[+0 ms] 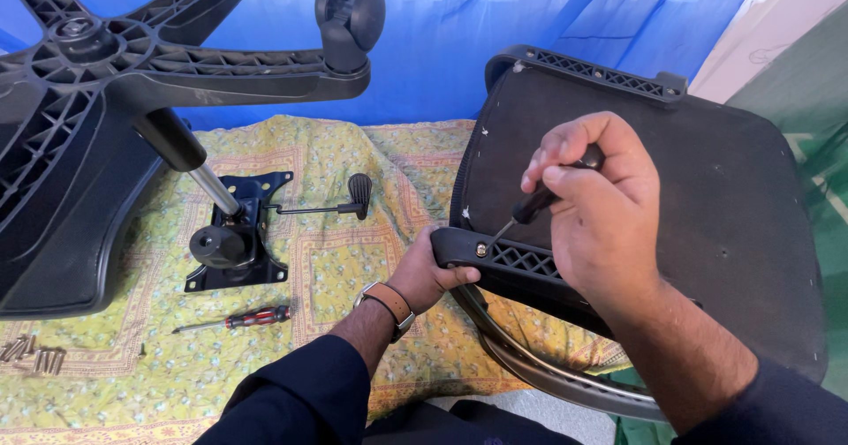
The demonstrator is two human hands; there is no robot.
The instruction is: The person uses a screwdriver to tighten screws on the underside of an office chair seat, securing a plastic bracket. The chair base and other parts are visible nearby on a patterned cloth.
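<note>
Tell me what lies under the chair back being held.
Under the chair back, the patterned cloth and a curved grey frame show; anything further beneath is covered.

Blue tarp (495,48) backdrop (sunlit), yellow patterned cloth (353,268), green floor (821,189)

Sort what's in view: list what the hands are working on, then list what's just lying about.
In use: black-handled screwdriver, right hand, armrest bracket, left hand, chair seat.

Lying about: red screwdriver, loose screws, tilt mechanism, wheeled chair base.
</note>
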